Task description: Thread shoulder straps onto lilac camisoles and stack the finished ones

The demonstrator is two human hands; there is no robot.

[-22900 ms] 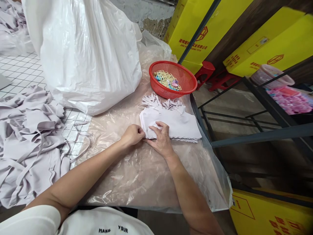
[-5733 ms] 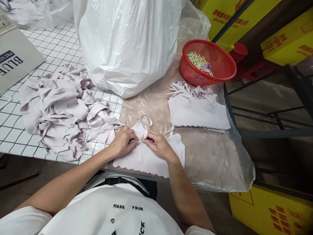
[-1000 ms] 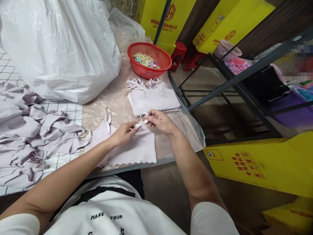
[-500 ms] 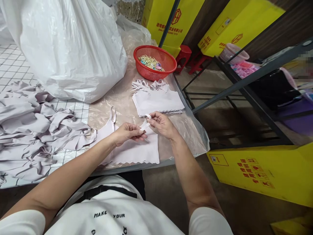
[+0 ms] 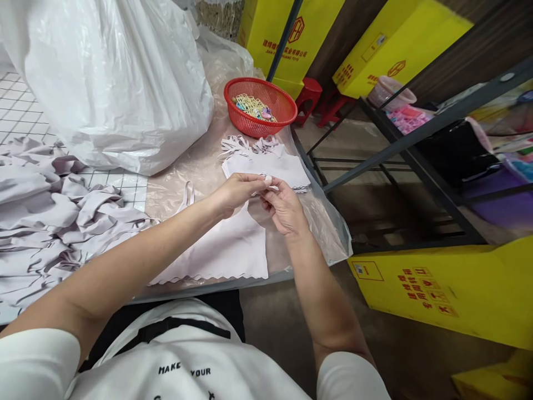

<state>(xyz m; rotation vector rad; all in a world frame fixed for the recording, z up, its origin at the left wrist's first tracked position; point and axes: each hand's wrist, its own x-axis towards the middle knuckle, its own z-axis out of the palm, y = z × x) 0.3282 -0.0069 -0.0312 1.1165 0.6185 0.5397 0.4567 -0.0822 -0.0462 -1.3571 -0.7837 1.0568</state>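
We pinch the strap (image 5: 266, 180) of the pale top (image 5: 225, 250) between left hand (image 5: 237, 191) and right hand (image 5: 283, 208), both grips closed on it, above the counter (image 5: 195, 166). At twelve o'clock lies the folded stack (image 5: 266, 164), beyond it the red basket (image 5: 283, 103) holding clips (image 5: 252, 105). The white bag (image 5: 112, 83) crowds ten o'clock; loose garments (image 5: 54, 211) fill nine. The counter's edge drops off at three.
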